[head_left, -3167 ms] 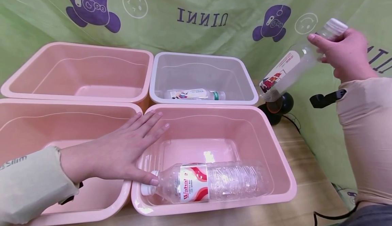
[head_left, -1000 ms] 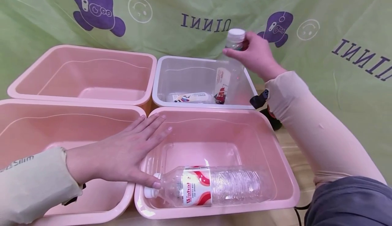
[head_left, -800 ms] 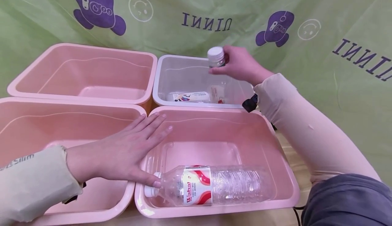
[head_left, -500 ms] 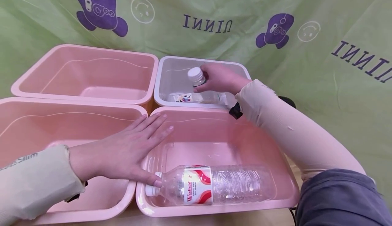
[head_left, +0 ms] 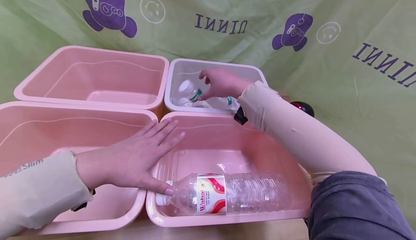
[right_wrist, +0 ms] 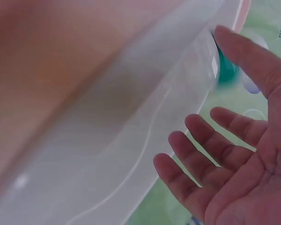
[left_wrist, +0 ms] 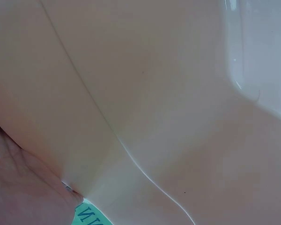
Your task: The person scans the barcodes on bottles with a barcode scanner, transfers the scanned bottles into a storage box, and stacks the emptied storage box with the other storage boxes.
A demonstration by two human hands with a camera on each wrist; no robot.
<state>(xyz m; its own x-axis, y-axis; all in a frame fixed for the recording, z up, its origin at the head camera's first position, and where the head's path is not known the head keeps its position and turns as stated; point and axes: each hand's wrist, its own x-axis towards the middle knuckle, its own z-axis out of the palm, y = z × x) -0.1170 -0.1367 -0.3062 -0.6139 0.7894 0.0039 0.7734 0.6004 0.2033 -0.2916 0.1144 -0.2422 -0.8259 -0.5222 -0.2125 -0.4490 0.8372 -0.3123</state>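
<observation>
White-capped bottle [head_left: 195, 94] in grey bin [head_left: 188, 70], just beyond released right fingers [right_wrist: 219, 144]; left fingers [head_left: 169, 143] outspread

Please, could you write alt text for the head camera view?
A person's right hand, fingers parted, is over a grey bin beside a white-capped bottle. The left hand spreads across the edges of two pink bins; a large clear bottle lies in the right one.

The left hand [head_left: 133, 167] and right hand [head_left: 222, 82] are bare. A pale cream sleeve [head_left: 45, 193] with dark lettering [head_left: 30, 165] covers the left forearm, a small black piece [head_left: 81, 205] at its cuff. A beige, wrinkled sleeve [head_left: 299, 135] fits the right forearm, with a black attachment [head_left: 241, 116] at the wrist, below a folded slate-blue outer sleeve [head_left: 354, 204].
</observation>
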